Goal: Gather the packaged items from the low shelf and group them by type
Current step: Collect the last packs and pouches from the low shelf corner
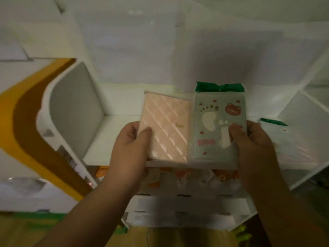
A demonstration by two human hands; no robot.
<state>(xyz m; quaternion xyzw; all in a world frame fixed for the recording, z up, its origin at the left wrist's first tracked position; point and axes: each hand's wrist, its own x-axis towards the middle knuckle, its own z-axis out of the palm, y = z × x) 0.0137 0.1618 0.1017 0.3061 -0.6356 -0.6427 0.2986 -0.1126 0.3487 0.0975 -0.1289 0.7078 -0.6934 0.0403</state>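
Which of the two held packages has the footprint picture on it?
The grey-green package in the right hand. The pink package in the left hand shows only a quilted pattern.

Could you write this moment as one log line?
left hand: holds pink quilted packet | right hand: holds grey footprint-printed packet | side by side

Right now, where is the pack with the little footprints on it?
In the head view, the footprint pack is right of centre, gripped by the right hand, edge to edge with the pink quilted pack that the left hand holds.
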